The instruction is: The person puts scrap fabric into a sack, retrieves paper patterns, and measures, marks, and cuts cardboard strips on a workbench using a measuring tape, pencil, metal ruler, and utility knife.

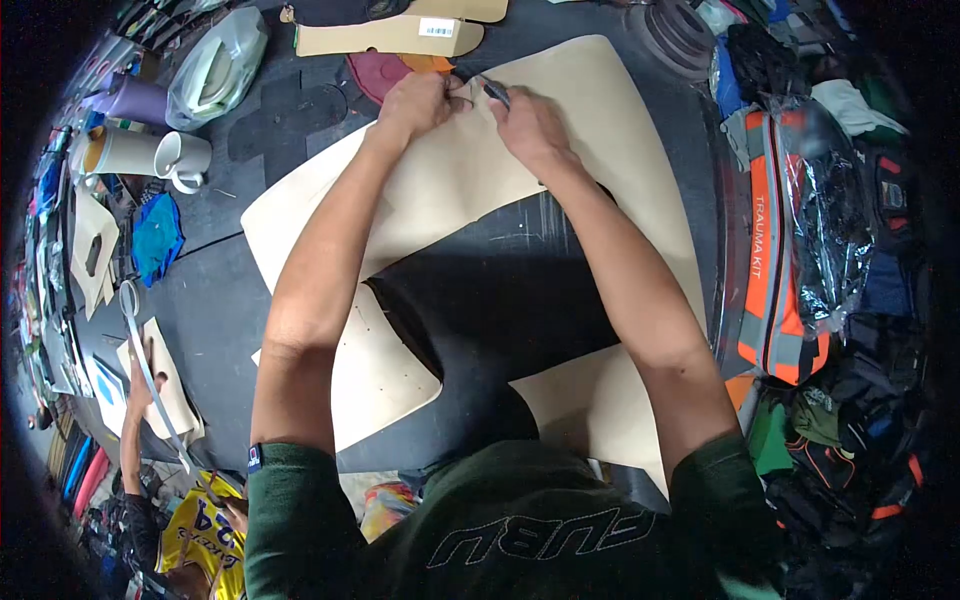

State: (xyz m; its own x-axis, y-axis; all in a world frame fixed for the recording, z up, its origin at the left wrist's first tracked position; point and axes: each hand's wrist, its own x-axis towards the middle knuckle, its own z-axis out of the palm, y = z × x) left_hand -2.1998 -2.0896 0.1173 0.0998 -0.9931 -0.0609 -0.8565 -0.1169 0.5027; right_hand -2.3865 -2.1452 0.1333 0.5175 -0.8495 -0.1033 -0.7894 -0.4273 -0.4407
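A large beige sheet (pixel 540 75), like thick paper or card, lies across the dark table. My left hand (pixel 415 105) is closed at its far edge, fingers pinched on the sheet. Just to the right, my right hand (pixel 530 125) grips a dark-handled tool (pixel 496 93) with a thin greyish tip against the sheet's edge; its exact kind is unclear. A maroon piece (pixel 376 76) and an orange piece (pixel 428 63) lie just beyond my left hand. Nearer my body is another beige piece (pixel 385 375) with small dark marks and a curved edge.
Left stand a white mug (pixel 183 158), a purple container (pixel 138 100) and a plastic-bagged item (pixel 218 68). A co-worker in a yellow jersey (pixel 203 525) handles a white strip (pixel 150 375) at lower left. An orange trauma kit bag (pixel 760 235) lies right; beige cutouts (pixel 390 36) lie at the back.
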